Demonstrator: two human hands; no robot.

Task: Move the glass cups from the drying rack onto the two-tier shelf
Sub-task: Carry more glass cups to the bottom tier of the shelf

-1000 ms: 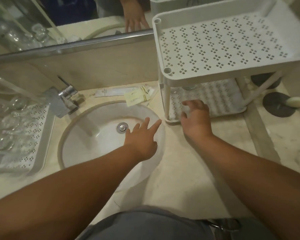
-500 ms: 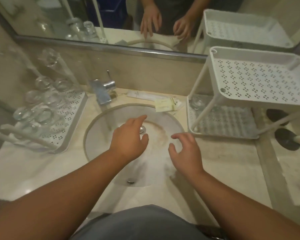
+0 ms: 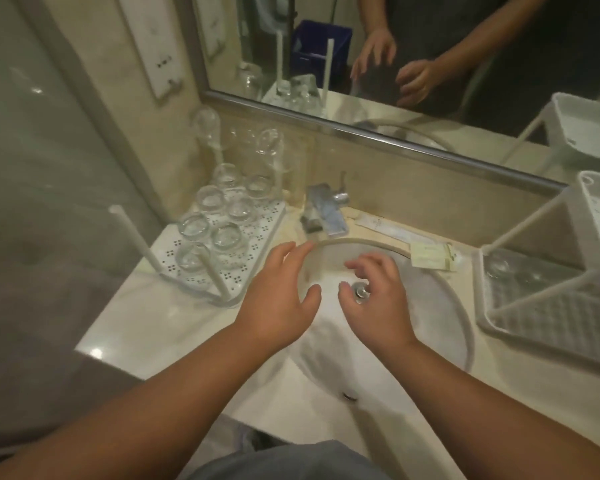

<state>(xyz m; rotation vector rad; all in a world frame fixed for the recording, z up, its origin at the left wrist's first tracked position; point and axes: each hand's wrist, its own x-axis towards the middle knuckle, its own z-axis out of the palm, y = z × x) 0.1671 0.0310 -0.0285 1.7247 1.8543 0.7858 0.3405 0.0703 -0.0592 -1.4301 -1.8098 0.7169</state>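
Several clear glass cups [image 3: 226,237] stand on the white perforated drying rack [image 3: 201,277] at the left of the counter. The white two-tier shelf [image 3: 534,327] sits at the right edge; one glass cup [image 3: 499,270] rests at the back of its lower tier. My left hand [image 3: 278,303] hovers over the sink's left rim, fingers spread, holding nothing, just right of the rack. Over the drain, my right hand [image 3: 374,299] is empty with its fingers loosely curled. Both hands are apart from the cups.
A round white sink [image 3: 430,327] lies between rack and shelf, with a chrome tap [image 3: 324,209] behind it. Paper sachets [image 3: 430,258] lie on the counter behind the sink. A mirror [image 3: 378,64] runs along the back wall. A glass panel [image 3: 32,168] stands at the left.
My right hand came away from the shelf's lower tier, empty, and both hands swung left over the sink toward the rack. The view turned left, bringing the rack into sight.
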